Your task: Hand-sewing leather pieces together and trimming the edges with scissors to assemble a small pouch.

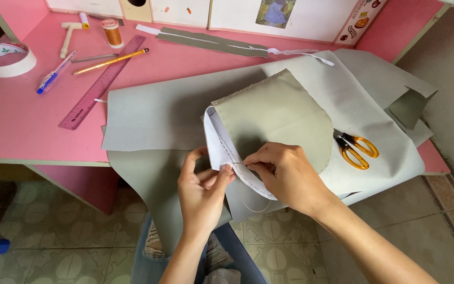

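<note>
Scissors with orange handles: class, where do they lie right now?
In the head view, the scissors lie on the grey fabric at the right, beside the stitched piece, beyond the right hand.

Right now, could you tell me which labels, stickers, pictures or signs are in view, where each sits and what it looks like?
Sticker strip: back wall, top right, slanted white band with small red and orange pictures.
Picture: back wall, top centre, rectangular, blue figure on green.
Two small stickers: white panel left of it, orange-red dots.
Tape roll: desk's left end, white ring, green leaf pattern.
</note>
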